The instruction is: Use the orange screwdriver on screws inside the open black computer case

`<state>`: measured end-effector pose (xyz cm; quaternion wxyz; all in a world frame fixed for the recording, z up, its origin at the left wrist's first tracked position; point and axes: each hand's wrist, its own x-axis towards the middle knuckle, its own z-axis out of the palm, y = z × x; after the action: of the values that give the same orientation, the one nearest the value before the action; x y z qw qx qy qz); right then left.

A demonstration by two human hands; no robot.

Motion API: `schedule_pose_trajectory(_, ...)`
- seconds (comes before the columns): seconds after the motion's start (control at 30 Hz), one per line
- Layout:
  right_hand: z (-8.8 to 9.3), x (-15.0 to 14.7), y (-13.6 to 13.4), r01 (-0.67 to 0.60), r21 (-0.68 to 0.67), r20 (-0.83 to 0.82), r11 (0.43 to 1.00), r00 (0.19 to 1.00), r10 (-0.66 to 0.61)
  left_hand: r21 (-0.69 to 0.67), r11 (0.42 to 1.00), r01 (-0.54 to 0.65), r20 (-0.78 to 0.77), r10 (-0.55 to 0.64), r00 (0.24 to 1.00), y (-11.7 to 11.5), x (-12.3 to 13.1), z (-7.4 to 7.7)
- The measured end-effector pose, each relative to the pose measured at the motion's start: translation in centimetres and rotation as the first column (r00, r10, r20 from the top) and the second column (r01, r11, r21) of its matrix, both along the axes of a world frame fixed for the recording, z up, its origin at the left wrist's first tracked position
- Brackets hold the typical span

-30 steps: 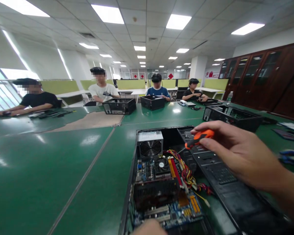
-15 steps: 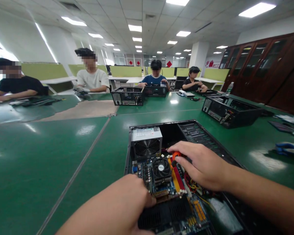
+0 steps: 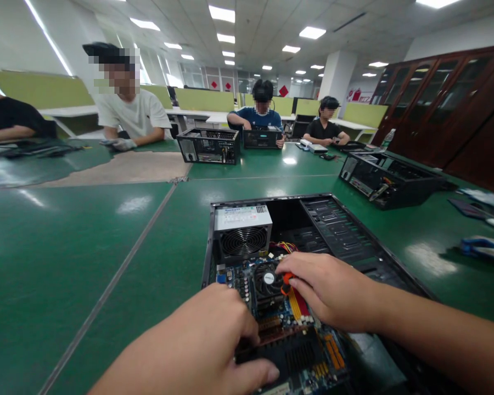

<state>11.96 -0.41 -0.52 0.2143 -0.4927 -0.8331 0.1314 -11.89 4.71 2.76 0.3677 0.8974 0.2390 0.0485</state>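
An open black computer case (image 3: 354,236) lies in front of me, with a silver power supply (image 3: 243,230) in its far left corner. My right hand (image 3: 329,288) is closed on a red-orange handle (image 3: 287,282), perhaps a screwdriver's, beside the round CPU fan (image 3: 267,278). Most of that tool is hidden. Below it, my left hand (image 3: 214,334) rests at the motherboard (image 3: 294,312), thumb and fingers apart on either side of the edge of a black card (image 3: 288,356). Whether the fingers pinch that card is hard to see.
Another open case (image 3: 389,178) stands at the right, near blue-handled pliers (image 3: 483,248). Across the green table (image 3: 107,230) are two more cases (image 3: 209,147) and several seated people (image 3: 132,112). A bottle (image 3: 388,139) stands at the far right.
My right hand has moved slightly left and nearer with the red-orange handle, over the fan's edge. My left thumb now shows stretched across the black card. The view has shifted.
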Motion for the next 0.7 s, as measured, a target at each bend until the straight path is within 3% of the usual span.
schedule_pose_trajectory(0.2, -0.4, -0.3, 0.3, 0.036, 0.062, 0.025, 0.997, 0.999, -0.038, 0.127, 0.992, 0.027, -0.055, -0.02, 0.998, -0.1, -0.1, -0.2)
schedule_pose_trajectory(0.43, 1.1, -1.7, -1.1, -0.088, 0.078, -0.102, 0.993, 0.99, 0.096, 0.221, 0.973, 0.069, -0.073, -0.054, 0.996, 0.0, -0.1, -0.6)
schedule_pose_trajectory(0.7, -1.6, -2.4, 0.1, -0.077, 0.04, -0.035, 0.996, 0.996, 0.078, 0.326, 0.938, 0.114, -0.13, -0.074, 0.989, -0.6, 0.3, -0.2)
